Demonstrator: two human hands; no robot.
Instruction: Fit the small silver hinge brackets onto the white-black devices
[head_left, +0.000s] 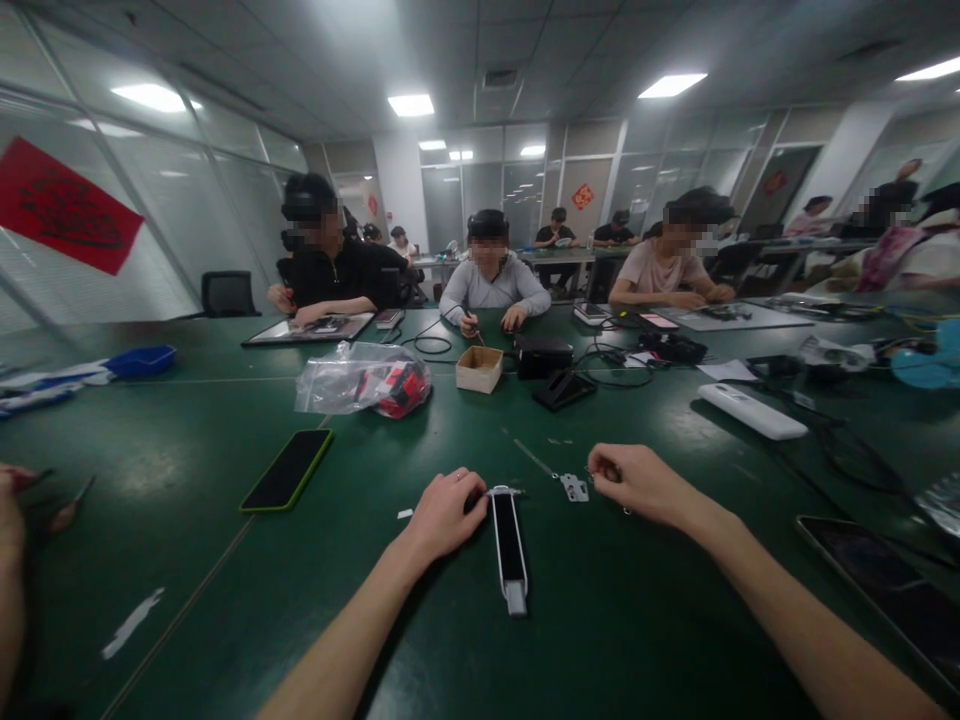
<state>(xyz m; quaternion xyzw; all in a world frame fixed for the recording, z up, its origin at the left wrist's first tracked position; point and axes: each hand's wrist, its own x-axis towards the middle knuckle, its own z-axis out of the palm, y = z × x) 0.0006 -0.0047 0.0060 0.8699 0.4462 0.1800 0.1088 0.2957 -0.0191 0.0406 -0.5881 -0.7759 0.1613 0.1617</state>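
Observation:
A long, narrow object with a black face and pale frame lies on the green table, a thin crossbar at its far end. My left hand rests on the table to its left, fingers curled, thumb and forefinger closed at the crossbar's left end. To the right, my right hand is held in a pinch with the fingers together; whatever is in them is mostly hidden. A small ring-like piece shows below that hand. Just left of its fingertips lies a flat metal plate with cut-outs, beside a thin clear strip.
A green-edged phone lies left. Farther back are a plastic bag with red items, a small box and black cases. A white power bank, cables and a dark tablet lie right. Co-workers sit opposite; another person's hand is far left.

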